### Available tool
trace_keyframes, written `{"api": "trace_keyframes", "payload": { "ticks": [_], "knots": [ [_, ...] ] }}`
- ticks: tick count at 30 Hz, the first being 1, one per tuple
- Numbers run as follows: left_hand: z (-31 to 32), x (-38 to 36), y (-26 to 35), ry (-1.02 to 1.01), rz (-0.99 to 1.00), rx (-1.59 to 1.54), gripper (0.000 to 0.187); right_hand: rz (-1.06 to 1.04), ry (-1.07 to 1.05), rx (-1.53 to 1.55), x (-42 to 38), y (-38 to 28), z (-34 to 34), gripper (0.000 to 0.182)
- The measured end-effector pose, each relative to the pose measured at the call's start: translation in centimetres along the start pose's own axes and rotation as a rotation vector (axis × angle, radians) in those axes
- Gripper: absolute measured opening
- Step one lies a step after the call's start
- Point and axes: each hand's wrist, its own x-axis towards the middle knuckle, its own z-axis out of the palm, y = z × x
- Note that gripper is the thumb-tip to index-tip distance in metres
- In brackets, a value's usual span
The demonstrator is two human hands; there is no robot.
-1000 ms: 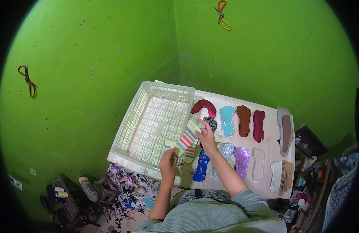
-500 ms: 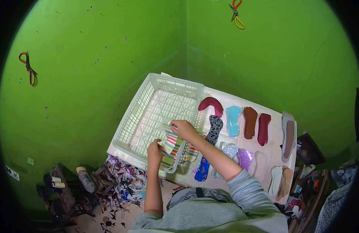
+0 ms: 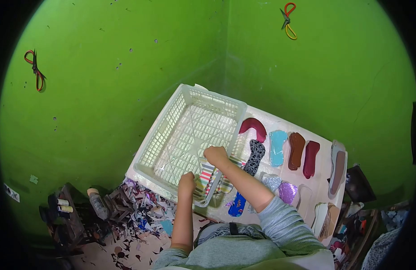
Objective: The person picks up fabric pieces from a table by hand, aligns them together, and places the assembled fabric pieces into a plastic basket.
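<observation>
Both hands (image 3: 201, 170) bend down inside the basket (image 3: 184, 130).

pale plastic basket (image 3: 146, 169); glittery purple piece (image 3: 288, 192); ribbed grey cloth sleeve (image 3: 284, 221); striped piece (image 3: 206, 176), perhaps cloth.

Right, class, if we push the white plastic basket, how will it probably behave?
The basket is likely light for its size, since its walls are open mesh. Probably fairly stiff, as those walls stand upright. It would probably slide rather than tip, being broad and low on the table.
</observation>
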Motion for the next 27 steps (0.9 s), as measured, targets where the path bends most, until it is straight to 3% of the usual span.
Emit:
{"api": "trace_keyframes", "payload": {
  "ticks": [5,7,14,16,18,23,27],
  "knots": [
    [0.5,0.2,-0.3,-0.081,-0.034,0.130,0.035,0.021,-0.055,0.035,0.1,-0.2,0.1,0.019],
    [0.3,-0.1,-0.3,-0.085,0.057,0.084,0.013,0.022,-0.075,0.026,0.2,-0.4,0.4,0.019],
    [0.3,-0.3,0.0,-0.133,0.018,0.083,0.016,0.043,-0.178,0.019,0.0,-0.9,0.0,0.025],
    [0.7,0.1,-0.1,-0.130,-0.046,0.143,0.027,0.049,-0.140,0.077,-0.1,-1.1,-0.1,0.027],
    [0.9,0.3,-0.5,-0.132,-0.036,0.126,0.027,0.055,-0.105,0.136,-0.2,-1.2,-0.1,0.028],
    [1.0,0.3,-0.6,-0.153,-0.040,0.112,0.028,-0.155,-0.075,0.112,-0.6,-1.2,0.7,0.035],
    [1.0,0.4,-0.7,-0.163,-0.016,0.119,0.032,-0.131,-0.126,0.054,-0.4,-1.1,0.7,0.032]
  ]
}}
